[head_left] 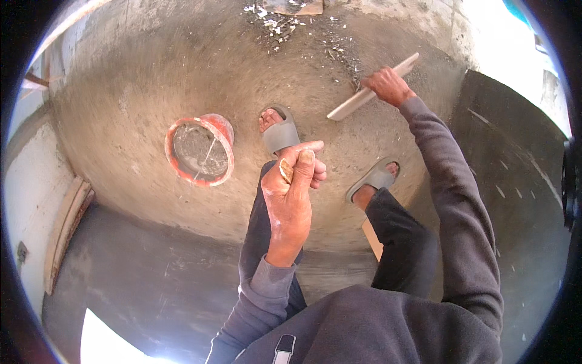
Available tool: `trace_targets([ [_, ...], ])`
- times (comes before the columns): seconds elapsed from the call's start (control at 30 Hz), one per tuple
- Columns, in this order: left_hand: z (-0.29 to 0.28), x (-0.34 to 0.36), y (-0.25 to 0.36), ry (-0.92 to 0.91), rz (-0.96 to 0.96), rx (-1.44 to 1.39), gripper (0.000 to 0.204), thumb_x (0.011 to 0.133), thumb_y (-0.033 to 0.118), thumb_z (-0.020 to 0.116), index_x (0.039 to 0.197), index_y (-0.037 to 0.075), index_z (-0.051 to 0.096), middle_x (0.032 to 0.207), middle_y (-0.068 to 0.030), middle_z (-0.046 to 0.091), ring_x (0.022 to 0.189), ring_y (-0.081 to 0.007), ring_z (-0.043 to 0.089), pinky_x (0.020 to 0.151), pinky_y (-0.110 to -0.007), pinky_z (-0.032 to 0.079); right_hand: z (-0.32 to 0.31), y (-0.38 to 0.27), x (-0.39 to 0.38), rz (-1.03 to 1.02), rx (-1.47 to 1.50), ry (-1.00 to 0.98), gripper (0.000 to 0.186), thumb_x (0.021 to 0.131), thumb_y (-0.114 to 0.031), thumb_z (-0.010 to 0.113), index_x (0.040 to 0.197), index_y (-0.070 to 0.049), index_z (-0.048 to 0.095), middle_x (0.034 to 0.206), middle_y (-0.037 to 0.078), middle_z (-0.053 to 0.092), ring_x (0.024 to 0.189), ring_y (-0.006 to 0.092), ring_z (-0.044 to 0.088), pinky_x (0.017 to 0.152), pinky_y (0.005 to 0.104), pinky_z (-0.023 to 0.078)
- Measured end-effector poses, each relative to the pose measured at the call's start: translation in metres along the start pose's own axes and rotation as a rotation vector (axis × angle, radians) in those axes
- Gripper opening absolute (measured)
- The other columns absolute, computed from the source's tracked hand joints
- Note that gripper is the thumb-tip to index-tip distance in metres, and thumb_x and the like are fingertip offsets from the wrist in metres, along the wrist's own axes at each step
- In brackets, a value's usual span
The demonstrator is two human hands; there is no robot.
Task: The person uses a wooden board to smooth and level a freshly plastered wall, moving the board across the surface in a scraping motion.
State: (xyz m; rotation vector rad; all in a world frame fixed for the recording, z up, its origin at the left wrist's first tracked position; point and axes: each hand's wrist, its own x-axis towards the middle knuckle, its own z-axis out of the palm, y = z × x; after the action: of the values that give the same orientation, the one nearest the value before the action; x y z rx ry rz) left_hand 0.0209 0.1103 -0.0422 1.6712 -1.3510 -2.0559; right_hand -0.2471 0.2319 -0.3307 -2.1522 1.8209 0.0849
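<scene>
Head view, looking down: a person in a dark grey sweatshirt (467,200) and dark trousers (403,242) is over a rough, grey-brown floor (121,133). At upper right, the right arm reaches out and the right hand (388,86) wraps around a long, pale, straight-edged bar (351,105), fingers closed over it. The bar slants from lower left to upper right, its two ends sticking out beyond the hand; whether it touches the floor cannot be told. Near the centre, the left hand (293,191) is raised toward the camera, fingers curled in and thumb against the index finger. A yellowish patch shows beside the thumb; whether it is something held is unclear. Two feet in grey sandals (280,134) stand apart, below and left of the bar. To their left is an orange-red bucket (228,145) with grey material (197,151) inside. White scraps (276,27) lie scattered at the top, and wooden planks (65,233) stand by the left wall.
</scene>
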Motion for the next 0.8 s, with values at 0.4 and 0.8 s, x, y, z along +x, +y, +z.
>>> trace_targets([
  [0.4, -0.001, 0.003, -0.001, -0.014, -0.024, -0.079, 0.030, 0.100, 0.024, 0.052, 0.107, -0.001, 0.065, 0.078, -0.0028, 0.061, 0.069, -0.0095, 0.057, 0.062, -0.023, 0.045, -0.068, 0.000, 0.097, 0.114, 0.069, 0.319, 0.030, 0.082, -0.003, 0.056, 0.109, -0.015, 0.063, 0.100, 0.006, 0.066, 0.095, 0.0243, 0.063, 0.087, 0.0395, 0.048],
  [0.8, 0.000, 0.005, 0.004, 0.014, -0.006, -0.080, 0.026, 0.099, 0.021, 0.053, 0.107, 0.001, 0.066, 0.073, -0.0007, 0.060, 0.068, -0.0055, 0.054, 0.061, -0.022, 0.044, -0.063, 0.028, 0.071, 0.296, -0.011, -0.126, 0.028, 0.088, -0.007, 0.054, 0.111, -0.016, 0.065, 0.095, 0.008, 0.068, 0.089, 0.0243, 0.067, 0.082, 0.0398, 0.051],
])
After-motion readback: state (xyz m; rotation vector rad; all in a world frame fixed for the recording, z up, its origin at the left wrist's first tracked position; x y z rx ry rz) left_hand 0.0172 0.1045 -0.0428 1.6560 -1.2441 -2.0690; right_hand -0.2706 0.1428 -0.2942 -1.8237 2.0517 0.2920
